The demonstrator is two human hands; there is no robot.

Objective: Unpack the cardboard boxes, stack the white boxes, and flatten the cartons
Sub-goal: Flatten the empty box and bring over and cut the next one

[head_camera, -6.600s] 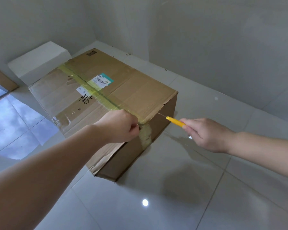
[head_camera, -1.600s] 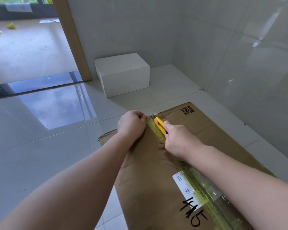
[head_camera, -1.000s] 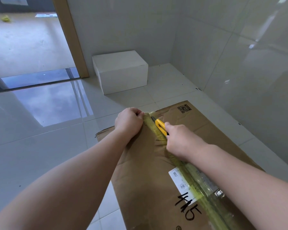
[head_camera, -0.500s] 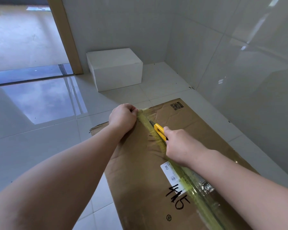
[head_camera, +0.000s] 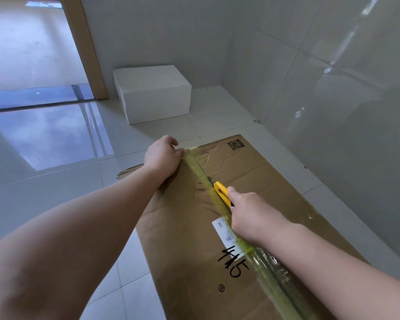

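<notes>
While the tape seam is running lengthwise away from the person, these relations are deciding the cut:
Carton: cardboard box point(head_camera: 275, 192) is lying on the floor point(head_camera: 44, 181), closed.
Tape: tape seam point(head_camera: 267, 271) is stretching near to far along the lid.
Right hand: right hand point(head_camera: 252, 215), nearer, is gripping the yellow knife point(head_camera: 222, 192) on the seam.
Left hand: left hand point(head_camera: 163, 157) is pinching the seam's far end.
Beyond: white box point(head_camera: 155, 93) is sitting well clear.
</notes>
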